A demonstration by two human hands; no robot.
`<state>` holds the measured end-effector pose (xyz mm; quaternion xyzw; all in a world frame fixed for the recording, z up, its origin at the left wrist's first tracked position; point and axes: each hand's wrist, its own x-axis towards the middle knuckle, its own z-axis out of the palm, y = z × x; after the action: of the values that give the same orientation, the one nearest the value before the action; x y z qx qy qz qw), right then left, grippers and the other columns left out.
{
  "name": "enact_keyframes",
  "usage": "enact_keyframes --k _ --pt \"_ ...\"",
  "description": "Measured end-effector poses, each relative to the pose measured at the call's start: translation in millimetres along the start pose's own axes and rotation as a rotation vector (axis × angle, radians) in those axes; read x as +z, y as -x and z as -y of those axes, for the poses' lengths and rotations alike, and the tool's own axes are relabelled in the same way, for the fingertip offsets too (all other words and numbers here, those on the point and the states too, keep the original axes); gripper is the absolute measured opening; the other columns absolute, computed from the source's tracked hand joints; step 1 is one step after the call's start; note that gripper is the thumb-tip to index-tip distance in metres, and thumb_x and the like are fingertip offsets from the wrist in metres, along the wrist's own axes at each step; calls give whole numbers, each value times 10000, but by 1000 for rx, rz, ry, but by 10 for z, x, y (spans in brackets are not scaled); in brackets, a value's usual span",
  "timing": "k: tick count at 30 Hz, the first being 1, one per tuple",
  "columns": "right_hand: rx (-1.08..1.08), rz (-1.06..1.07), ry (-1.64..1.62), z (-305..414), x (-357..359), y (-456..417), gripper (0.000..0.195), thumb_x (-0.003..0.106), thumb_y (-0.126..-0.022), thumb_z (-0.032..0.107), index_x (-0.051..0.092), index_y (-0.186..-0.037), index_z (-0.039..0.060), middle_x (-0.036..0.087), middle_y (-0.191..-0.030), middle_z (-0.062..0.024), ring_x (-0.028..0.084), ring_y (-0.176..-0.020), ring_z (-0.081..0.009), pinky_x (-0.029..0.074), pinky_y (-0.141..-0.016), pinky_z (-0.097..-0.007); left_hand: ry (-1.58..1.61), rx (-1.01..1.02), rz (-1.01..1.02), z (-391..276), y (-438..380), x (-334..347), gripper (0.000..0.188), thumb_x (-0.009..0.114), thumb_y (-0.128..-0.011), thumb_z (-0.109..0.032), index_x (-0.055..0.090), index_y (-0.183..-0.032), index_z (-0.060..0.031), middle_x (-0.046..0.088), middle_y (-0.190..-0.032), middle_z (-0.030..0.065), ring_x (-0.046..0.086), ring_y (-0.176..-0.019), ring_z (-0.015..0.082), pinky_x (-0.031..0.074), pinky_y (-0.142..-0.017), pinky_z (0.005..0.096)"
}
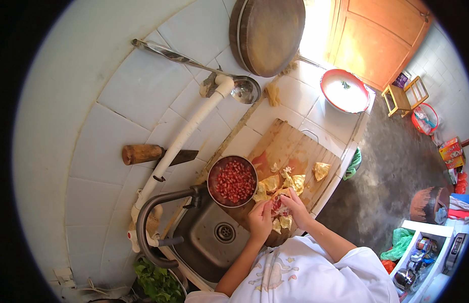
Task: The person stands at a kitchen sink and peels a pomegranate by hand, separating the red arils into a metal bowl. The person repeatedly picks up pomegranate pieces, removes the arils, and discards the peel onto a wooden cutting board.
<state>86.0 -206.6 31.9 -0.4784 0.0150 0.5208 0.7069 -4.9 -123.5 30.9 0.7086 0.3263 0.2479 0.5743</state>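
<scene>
Both my hands hold a piece of pomegranate (277, 203) over the near part of a wooden cutting board (281, 142). My left hand (261, 219) grips its left side with bent fingers, and my right hand (296, 209) grips its right side. Some red seeds and white pith show between them. Pieces of yellowish pomegranate peel (271, 183) lie around my hands, and one peel piece (321, 171) sits apart near the board's right edge. A round metal bowl (210, 189) holding many red pomegranate seeds (235, 181) stands left of the peels.
A steel sink (204, 235) with a curved faucet (141, 216) is at the lower left. Leafy greens (156, 282) sit beside it. A red-rimmed basin (325, 92) of whitish liquid stands on the far counter. A cleaver (143, 154) and a ladle (189, 60) are at the wall.
</scene>
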Motion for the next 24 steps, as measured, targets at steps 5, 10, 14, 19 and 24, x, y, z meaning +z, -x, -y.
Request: enact_keyframes --k 5,10,14,19,24 --pt "-46 105 21 1 -50 -123 336 505 -857 236 411 -1124 55 481 -1024 -20 442 -942 -95 359 -824 -242 1 33 15 51 -76 -51 213 495 -883 -117 565 -825 76 571 -733 63 501 -658 107 408 -609 236" --pt "-48 119 73 17 -31 -176 340 505 -854 240 414 -1126 57 486 -1015 -19 440 -930 -95 352 -823 -239 50 -50 19 207 -76 -73 214 491 -892 -129 581 -861 62 568 -737 28 491 -663 74 409 -608 219" --pt "4 137 94 -44 -126 -248 445 509 -842 245 365 -1221 61 466 -1144 -32 450 -1031 -118 366 -864 -262 111 -90 -3 285 -77 -37 234 484 -903 -155 593 -863 47 565 -735 14 488 -645 64 410 -592 210" --pt "-22 117 81 -15 -118 -245 307 507 -851 258 431 -1084 73 490 -992 -15 441 -908 -91 366 -778 -235 214 -125 25 500 -74 6 251 481 -907 -172 599 -865 46 575 -744 18 501 -633 70 418 -579 213" --pt "-23 99 130 -23 -177 -296 311 514 -844 259 433 -1079 71 491 -998 -20 440 -903 -96 371 -776 -246 266 -207 61 527 -88 13 253 472 -910 -167 596 -874 50 589 -788 26 520 -658 78 426 -587 213"
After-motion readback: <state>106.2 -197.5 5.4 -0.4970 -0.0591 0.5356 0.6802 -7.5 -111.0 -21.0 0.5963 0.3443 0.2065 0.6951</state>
